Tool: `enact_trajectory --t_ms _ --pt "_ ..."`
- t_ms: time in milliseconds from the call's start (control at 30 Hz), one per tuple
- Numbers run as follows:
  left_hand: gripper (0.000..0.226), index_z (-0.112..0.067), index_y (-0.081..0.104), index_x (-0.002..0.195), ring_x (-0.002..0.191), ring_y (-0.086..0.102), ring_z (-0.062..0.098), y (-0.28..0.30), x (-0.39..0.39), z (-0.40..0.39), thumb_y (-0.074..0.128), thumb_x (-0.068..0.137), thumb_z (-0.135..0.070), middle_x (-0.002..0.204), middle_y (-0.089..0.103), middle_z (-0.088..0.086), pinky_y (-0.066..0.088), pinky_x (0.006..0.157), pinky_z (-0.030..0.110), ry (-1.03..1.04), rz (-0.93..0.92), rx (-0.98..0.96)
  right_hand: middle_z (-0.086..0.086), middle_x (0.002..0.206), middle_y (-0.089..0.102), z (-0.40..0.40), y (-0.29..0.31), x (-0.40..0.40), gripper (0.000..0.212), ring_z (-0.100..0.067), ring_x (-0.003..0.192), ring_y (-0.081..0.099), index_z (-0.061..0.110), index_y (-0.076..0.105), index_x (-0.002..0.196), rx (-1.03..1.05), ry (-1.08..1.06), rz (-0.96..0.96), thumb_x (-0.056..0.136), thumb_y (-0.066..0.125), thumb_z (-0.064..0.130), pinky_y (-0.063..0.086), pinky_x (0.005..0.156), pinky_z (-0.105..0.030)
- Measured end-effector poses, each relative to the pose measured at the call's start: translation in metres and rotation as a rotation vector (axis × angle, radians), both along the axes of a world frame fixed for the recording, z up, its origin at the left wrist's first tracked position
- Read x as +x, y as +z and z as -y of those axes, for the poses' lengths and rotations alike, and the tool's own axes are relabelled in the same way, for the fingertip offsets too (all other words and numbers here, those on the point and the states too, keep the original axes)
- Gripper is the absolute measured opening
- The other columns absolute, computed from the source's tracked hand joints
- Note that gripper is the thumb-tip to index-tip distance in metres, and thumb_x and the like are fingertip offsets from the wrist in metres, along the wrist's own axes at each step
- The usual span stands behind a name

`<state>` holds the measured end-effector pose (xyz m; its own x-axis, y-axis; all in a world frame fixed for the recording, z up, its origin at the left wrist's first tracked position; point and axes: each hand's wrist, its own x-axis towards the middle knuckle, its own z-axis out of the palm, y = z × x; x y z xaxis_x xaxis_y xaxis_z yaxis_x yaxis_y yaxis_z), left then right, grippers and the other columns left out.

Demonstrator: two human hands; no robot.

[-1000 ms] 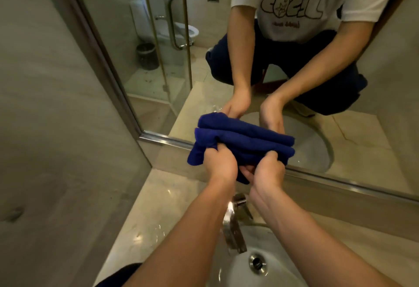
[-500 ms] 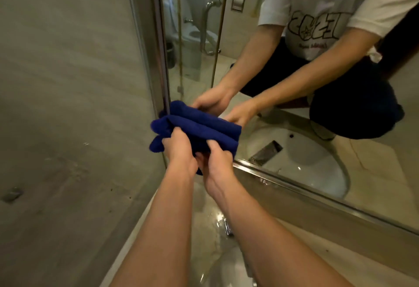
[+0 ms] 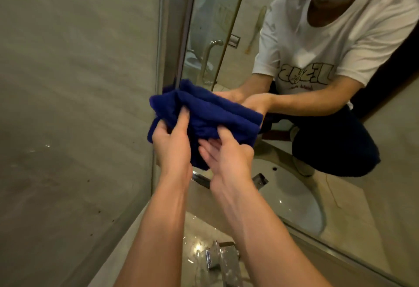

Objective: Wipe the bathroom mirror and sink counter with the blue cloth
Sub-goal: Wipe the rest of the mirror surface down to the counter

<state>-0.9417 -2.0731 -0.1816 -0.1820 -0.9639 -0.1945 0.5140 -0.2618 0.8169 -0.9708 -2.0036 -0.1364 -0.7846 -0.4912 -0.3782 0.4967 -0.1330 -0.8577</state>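
the grey tiled wall (image 3: pixel 74 105) fills the left half of the frame, and the mirror (image 3: pixel 294 173) takes the right half, its metal edge running down from top centre. in the glass i see myself crouched in a white printed shirt with the sink basin below. the pale counter (image 3: pixel 199 230) lies at bottom centre, with the chrome tap (image 3: pixel 221 258) just beside my right forearm. the blue cloth (image 3: pixel 204 114) is bunched at the middle of the frame, against the mirror's left edge. my left hand (image 3: pixel 172 143) grips its lower left part, fingers curled into the folds, and my right hand (image 3: pixel 229 157) holds its lower right, thumb on top.
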Motion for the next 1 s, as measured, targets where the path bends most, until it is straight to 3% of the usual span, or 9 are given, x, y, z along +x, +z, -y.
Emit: enact_trajectory --t_ms 100,200,300,400,467,633,767,900,1000 --pt "0.014 -0.025 0.069 0.098 0.096 0.072 0.017 0.026 0.001 0.006 0.074 0.087 -0.032 0.098 0.076 -0.003 0.057 0.08 0.033 -0.007 -0.075 -0.091 -0.011 0.088 0.074 0.0 0.024 -0.003 0.01 -0.02 0.075 0.075 0.014 0.06 0.092 -0.083 0.009 -0.067 0.091 0.067 0.02 0.062 0.073 -0.032" --pt "0.016 -0.026 0.07 0.098 0.097 0.072 0.019 0.018 -0.005 -0.001 0.075 0.085 -0.034 0.098 0.076 0.0 0.057 0.084 0.038 0.061 -0.066 -0.083 -0.008 0.087 0.076 -0.004 0.016 0.0 0.013 -0.018 0.077 0.075 0.013 0.062 0.095 -0.079 -0.003 -0.097 0.088 0.07 0.021 0.061 0.075 -0.032" --pt "0.01 -0.029 0.07 0.095 0.097 0.071 0.021 -0.006 -0.002 -0.006 0.074 0.086 -0.032 0.097 0.076 0.0 0.058 0.081 0.038 0.038 -0.061 0.04 -0.006 0.085 0.076 -0.008 -0.011 0.003 0.007 -0.017 0.082 0.074 0.014 0.066 0.089 -0.032 -0.042 -0.128 0.087 0.071 0.018 0.06 0.078 -0.031" --pt "0.015 -0.02 0.063 0.109 0.101 0.068 0.023 -0.025 0.008 -0.017 0.064 0.095 -0.018 0.095 0.071 0.002 0.057 0.063 0.025 -0.052 -0.056 0.245 -0.01 0.088 0.074 -0.019 -0.026 0.005 0.005 -0.021 0.088 0.072 0.014 0.066 0.086 0.046 -0.066 -0.069 0.086 0.071 0.013 0.059 0.081 -0.034" --pt "0.018 -0.021 0.059 0.114 0.1 0.066 0.022 -0.018 0.008 -0.023 0.059 0.097 -0.015 0.097 0.068 0.003 0.055 0.061 0.023 -0.066 -0.036 0.25 -0.011 0.091 0.074 -0.026 -0.019 -0.001 0.006 -0.023 0.09 0.072 0.012 0.066 0.091 0.079 -0.056 -0.038 0.087 0.07 0.013 0.059 0.082 -0.035" --pt "0.014 -0.025 0.063 0.107 0.092 0.069 0.014 0.058 0.001 -0.021 0.063 0.096 -0.017 0.1 0.071 -0.001 0.056 0.067 0.025 -0.031 -0.064 0.076 -0.017 0.088 0.074 -0.03 0.052 -0.015 0.01 -0.024 0.084 0.073 0.005 0.066 0.09 -0.001 -0.022 -0.064 0.087 0.07 0.014 0.06 0.074 -0.03" --pt "0.006 -0.022 0.067 0.098 0.081 0.073 0.011 0.156 -0.01 -0.022 0.069 0.092 -0.022 0.084 0.075 -0.005 0.056 0.061 0.024 -0.024 -0.169 -0.109 -0.012 0.08 0.075 -0.032 0.145 -0.023 0.013 -0.02 0.074 0.074 0.008 0.068 0.083 -0.117 -0.051 -0.23 0.086 0.072 0.02 0.059 0.064 -0.026" --pt "0.011 -0.023 0.068 0.085 0.075 0.071 0.014 0.252 -0.024 -0.026 0.075 0.087 -0.032 0.082 0.074 0.0 0.054 0.058 0.027 0.018 -0.169 -0.291 -0.009 0.075 0.075 -0.04 0.238 -0.036 0.02 -0.019 0.07 0.074 0.011 0.066 0.075 -0.212 -0.081 -0.382 0.087 0.072 0.026 0.061 0.067 -0.03" --pt "0.014 -0.024 0.068 0.082 0.072 0.07 0.015 0.269 -0.031 -0.028 0.075 0.085 -0.036 0.08 0.073 0.0 0.053 0.056 0.029 0.061 -0.147 -0.339 -0.006 0.073 0.075 -0.042 0.254 -0.043 0.023 -0.017 0.069 0.074 0.011 0.066 0.074 -0.203 -0.054 -0.409 0.086 0.072 0.03 0.061 0.071 -0.035"
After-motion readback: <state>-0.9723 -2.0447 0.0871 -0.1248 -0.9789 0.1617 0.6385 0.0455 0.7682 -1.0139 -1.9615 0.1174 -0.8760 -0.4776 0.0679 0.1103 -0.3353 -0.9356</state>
